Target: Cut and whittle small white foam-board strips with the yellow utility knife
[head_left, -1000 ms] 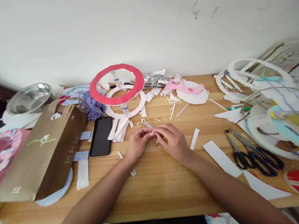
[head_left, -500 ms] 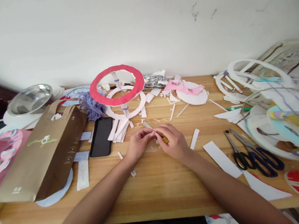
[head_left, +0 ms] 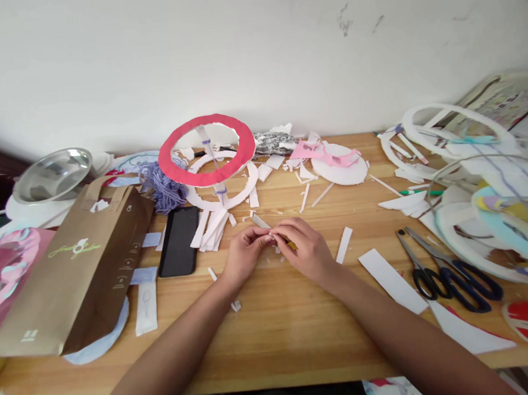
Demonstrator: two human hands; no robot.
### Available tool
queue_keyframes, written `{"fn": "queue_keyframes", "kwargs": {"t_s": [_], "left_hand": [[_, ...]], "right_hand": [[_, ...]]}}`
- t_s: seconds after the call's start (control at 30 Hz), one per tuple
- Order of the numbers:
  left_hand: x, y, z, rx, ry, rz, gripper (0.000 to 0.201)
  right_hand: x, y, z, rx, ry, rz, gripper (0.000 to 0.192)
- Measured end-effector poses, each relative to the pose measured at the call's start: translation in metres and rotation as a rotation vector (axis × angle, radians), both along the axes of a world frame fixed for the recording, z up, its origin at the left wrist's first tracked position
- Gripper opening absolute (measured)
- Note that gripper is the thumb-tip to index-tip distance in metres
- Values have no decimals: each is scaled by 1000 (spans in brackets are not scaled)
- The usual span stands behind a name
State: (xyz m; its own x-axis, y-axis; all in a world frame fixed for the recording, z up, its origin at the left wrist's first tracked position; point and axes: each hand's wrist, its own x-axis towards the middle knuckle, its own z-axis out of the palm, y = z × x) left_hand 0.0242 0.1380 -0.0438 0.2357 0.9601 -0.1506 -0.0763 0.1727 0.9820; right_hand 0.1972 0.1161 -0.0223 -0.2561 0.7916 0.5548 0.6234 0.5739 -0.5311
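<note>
My left hand [head_left: 246,253] and my right hand [head_left: 306,247] meet above the middle of the wooden table. Thumbs and fingertips of both pinch one small white scrap [head_left: 271,235], mostly covered by the fingers; it looks like paper or foam. Just beyond the fingertips lies a pale strip [head_left: 261,221]. Something yellow [head_left: 292,246] shows under my right hand, its kind hidden. A white strip [head_left: 344,244] rests to the right of that hand. Farther back, a red ring [head_left: 171,162] stands raised over a white ring [head_left: 248,189] on thin supports.
Left are a black phone [head_left: 177,244], a brown paper bag [head_left: 71,263], purple yarn [head_left: 162,189] and a steel bowl [head_left: 54,174]. On the right lie two pairs of scissors [head_left: 464,286], a white board piece [head_left: 392,280] and stacked white rings [head_left: 445,234]. Paper scraps litter the back.
Both hands stay in nearly the same place. The fingertips have shifted very slightly around the small white scrap. Everything else lies as before.
</note>
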Motion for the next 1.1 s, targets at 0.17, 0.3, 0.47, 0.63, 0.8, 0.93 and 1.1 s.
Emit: {"fn": "queue_keyframes", "kwargs": {"t_s": [0.17,0.3,0.47,0.63,0.8,0.93,1.1], "left_hand": [[1,0,1,32,43,3,22],[2,-1,4,49,57,14,22],[3,-1,3,36,30,-18,23],[4,-2,1,36,23,-37,24],[3,-2,5,64,55,-42,23],[3,-1,6,68,51,-50,25],[2,0,3,15,-23,-68,29]], "right_hand": [[-1,0,-1,3,-29,-9,19],[-1,-1,0,22,-74,-18,19],[-2,-2,0,40,-116,-40,18],[-3,-2,0,40,-124,-52,19],[-3,-1,1,-6,-89,-55,17],[-3,0,-1,-48,-43,-55,14],[-2,0,-3,-112,21,-53,11]]}}
